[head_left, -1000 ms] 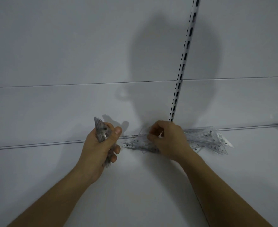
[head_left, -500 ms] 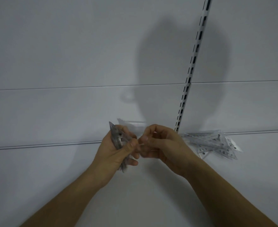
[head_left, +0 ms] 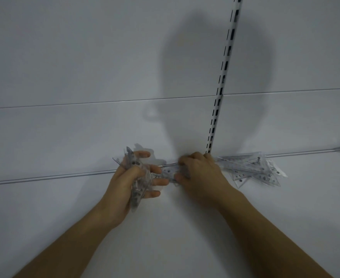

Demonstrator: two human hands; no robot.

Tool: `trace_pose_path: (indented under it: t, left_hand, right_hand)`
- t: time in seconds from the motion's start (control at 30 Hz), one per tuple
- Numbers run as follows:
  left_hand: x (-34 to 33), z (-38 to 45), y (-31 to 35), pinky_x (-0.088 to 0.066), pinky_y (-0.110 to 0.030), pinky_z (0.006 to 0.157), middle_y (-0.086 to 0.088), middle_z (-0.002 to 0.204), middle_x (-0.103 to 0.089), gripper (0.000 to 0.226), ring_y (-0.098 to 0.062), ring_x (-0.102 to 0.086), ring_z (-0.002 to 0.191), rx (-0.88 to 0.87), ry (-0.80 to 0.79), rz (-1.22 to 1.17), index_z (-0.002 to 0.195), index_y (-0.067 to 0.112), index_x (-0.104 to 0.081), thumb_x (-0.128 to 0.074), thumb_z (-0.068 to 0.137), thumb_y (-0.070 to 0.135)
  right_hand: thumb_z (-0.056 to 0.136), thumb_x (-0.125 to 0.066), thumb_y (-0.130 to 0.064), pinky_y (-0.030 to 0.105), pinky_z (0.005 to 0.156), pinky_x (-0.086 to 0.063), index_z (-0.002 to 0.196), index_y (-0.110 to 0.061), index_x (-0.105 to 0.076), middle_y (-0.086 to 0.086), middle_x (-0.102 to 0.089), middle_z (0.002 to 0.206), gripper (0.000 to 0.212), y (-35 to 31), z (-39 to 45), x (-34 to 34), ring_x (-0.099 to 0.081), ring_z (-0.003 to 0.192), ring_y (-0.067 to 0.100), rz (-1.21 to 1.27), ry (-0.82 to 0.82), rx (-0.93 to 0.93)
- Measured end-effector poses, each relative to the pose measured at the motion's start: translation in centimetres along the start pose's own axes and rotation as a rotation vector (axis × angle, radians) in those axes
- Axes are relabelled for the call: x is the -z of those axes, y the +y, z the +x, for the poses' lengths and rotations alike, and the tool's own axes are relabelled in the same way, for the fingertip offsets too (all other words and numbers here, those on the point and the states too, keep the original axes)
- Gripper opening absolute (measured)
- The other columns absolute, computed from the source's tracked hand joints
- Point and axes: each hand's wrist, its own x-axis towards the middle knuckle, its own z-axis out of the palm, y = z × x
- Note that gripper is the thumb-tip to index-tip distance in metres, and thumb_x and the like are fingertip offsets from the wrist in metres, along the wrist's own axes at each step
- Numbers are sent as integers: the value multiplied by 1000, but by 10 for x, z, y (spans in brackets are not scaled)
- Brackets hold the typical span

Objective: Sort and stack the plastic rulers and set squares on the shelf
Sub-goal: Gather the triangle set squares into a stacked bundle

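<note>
The right hand (head_left: 201, 173) is pinching a clear ruler (head_left: 168, 173) and feeding it toward the left hand (head_left: 129, 181), which is curling round an upright bundle of rulers (head_left: 136, 177). Half a second ago the two hands were meeting in mid-air; a second ago the right was digging in the loose pile (head_left: 253, 169), now lying just beside it on the shelf (head_left: 185, 227). The bundle seems to be growing, with much unsorted.
</note>
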Motion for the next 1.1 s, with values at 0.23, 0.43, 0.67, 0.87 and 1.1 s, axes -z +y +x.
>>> trace_pose_path:
  t: [0.23, 0.43, 0.67, 0.87, 1.1]
  left_hand:
    - [-3, -4, 6, -51, -32, 53, -10, 95, -63, 53, -21, -56, 64, -26, -5, -7, 125, 29, -62, -49, 93, -11]
    - [-10, -5, 8, -40, -23, 41, -7, 91, -58, 45, -14, -54, 57, 15, 96, -5, 96, 16, -57, -70, 75, 54]
    - [-16, -13, 15, -52, -31, 46, -11, 82, -72, 74, -23, -61, 56, 9, 126, 76, 95, 5, -58, -53, 62, 71]
    - [-16, -14, 16, -53, -32, 49, -17, 85, -72, 75, -26, -66, 63, -11, 95, 210, 108, 2, -62, -45, 76, 67]
    - [-19, -14, 12, -52, -33, 49, -12, 82, -73, 35, -28, -65, 58, 54, 35, 119, 107, 8, -60, -63, 84, 34]
  right_hand:
    - [79, -79, -41, 32, 81, -45, 113, -26, -64, -3, -58, 105, 40, 4, 1, 9, -50, 98, 16, 188, 79, 22]
    - [85, -77, -21, 23, 62, -48, 78, -19, -73, -10, -68, 70, 9, 7, 1, 20, -57, 59, 2, 696, 244, -47]
    - [73, -75, -20, 27, 58, -56, 87, 6, -63, 16, -62, 71, 32, -20, -14, 33, -63, 59, 21, 1424, -93, 5]
    - [75, -74, -20, 26, 53, -53, 85, 5, -62, 14, -64, 66, 30, -25, -16, 30, -61, 54, 20, 1434, -92, 4]
    - [82, -81, -34, 19, 54, -41, 71, -18, -61, -7, -60, 64, 28, -25, -9, -3, -50, 53, 2, 771, 142, 84]
